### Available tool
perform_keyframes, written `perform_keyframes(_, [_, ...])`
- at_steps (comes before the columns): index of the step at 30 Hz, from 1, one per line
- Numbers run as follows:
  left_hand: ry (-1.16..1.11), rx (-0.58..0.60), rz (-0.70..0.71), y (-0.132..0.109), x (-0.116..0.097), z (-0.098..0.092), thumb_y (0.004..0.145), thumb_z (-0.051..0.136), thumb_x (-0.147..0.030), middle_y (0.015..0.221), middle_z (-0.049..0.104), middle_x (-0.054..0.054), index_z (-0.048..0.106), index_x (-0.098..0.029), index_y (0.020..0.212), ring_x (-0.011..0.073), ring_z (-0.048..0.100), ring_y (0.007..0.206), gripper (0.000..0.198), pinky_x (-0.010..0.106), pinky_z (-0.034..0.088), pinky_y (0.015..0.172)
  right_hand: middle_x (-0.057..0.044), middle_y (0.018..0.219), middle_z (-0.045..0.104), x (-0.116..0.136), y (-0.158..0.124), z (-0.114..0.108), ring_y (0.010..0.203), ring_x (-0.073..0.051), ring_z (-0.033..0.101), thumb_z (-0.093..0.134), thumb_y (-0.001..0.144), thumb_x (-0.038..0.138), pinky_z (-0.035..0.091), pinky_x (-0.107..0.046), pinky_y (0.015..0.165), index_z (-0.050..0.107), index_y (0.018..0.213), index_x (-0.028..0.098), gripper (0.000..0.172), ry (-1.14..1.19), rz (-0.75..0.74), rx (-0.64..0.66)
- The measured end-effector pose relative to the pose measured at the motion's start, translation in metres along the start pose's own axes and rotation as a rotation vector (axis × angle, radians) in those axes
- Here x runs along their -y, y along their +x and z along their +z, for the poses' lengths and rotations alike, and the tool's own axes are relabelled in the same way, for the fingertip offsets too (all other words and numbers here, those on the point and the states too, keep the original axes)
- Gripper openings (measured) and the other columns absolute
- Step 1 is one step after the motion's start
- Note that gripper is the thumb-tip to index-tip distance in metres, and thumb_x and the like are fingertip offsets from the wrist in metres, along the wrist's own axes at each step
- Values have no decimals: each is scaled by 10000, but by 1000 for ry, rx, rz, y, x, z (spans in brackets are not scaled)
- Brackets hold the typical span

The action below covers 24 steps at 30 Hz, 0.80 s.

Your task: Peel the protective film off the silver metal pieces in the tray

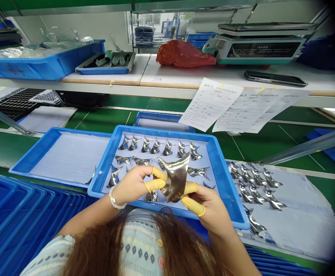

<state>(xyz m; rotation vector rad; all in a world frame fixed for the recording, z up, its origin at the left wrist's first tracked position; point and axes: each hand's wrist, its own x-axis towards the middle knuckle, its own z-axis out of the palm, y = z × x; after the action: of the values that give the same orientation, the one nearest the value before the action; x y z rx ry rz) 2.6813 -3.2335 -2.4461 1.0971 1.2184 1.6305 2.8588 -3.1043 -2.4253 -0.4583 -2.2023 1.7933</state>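
Note:
Between my two hands is a shiny curved metal piece with pointed upper corners, raised above the middle blue tray. My left hand pinches its left edge with thumb and finger in yellow finger cots. My right hand, also in yellow finger cots, grips its lower right edge. Beneath them, the white-lined blue tray carries rows of similar metal pieces; my hands hide part of these rows. More such pieces lie on white paper at the right.
At left, a second lined tray has one piece at its right edge. Stacked blue trays fill the lower left. Paper forms hang from the shelf, which carries a red bag, a scale and a phone.

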Motion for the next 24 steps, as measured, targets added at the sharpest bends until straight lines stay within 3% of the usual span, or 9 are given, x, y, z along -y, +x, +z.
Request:
perform_keyframes(6, [-1,-30,-102,2,8,-2,767,626,-247,720,628,13,629,-146,701,137,555,727,120,266,434,761,-22,702,647,-6,5,2,643,-150,548,709,793,342,452,-244,603,698,799,211,132,39,81,11])
perform_keyframes(12, [-144,-67,-191,1,19,-5,735,662,-281,686,599,9,614,-138,689,126,539,683,158,249,430,698,-42,695,659,-14,13,5,586,-150,533,728,751,402,441,-255,539,701,777,188,218,57,146,15])
perform_keyframes(24, [-217,-153,-227,-5,32,-18,706,687,-299,673,570,0,621,-134,691,112,503,656,178,230,392,653,-11,650,617,-25,30,16,536,-109,456,738,750,363,360,-224,496,700,773,191,178,116,196,67])
